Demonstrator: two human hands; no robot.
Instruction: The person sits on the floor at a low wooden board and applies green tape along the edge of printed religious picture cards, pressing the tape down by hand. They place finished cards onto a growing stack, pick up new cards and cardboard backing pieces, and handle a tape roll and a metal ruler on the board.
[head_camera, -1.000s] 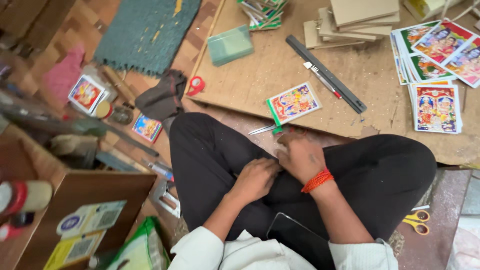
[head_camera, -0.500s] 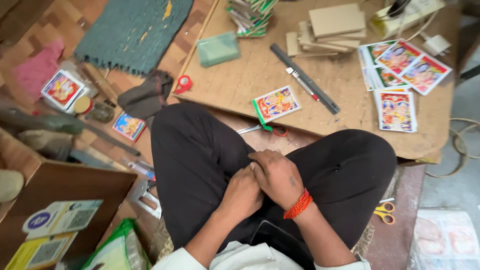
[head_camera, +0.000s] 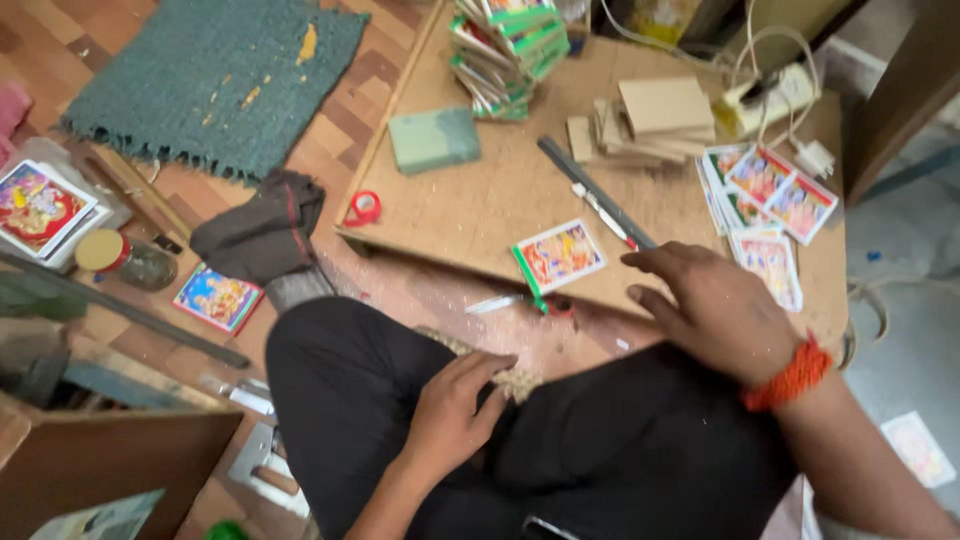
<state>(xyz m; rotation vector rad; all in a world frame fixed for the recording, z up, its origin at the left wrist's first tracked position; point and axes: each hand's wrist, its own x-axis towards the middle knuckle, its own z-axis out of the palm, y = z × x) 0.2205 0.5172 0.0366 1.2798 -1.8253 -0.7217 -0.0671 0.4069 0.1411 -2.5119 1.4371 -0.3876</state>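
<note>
Two bare hands work above crossed legs in matte black trousers dusted with pale specks. Nearest, the left hand lies palm down on the thigh, its fingers loosely curled and spread, the fingertips touching a coarse, straw-coloured woven mat that peeks out between the knees; it clamps nothing. The right hand, with a beaded orange-red band at the wrist, hovers open and empty, fingers slack and slightly apart, over the near edge of the low rough chipboard desk.

Just left of that hand lies a small glossy rectangular picture card with a green border, flat on the desk close to the edge, apart from the fingers. Below the edge, on the floor, sit a slim white pen-like tool and something small and red, too blurred to tell.

Farther on, a long dark metal ruler runs slantwise with a thin white-handled knife beside it. Loose colourful prints fan out to the right. A red tape roll rests at the desk's left corner, a soft green foam block beyond it, then flat cardboard pieces and a tall stack of green-edged cards.

On the wooden floor to the left lie a crumpled dark grey cloth and a fringed teal woven rug.
</note>
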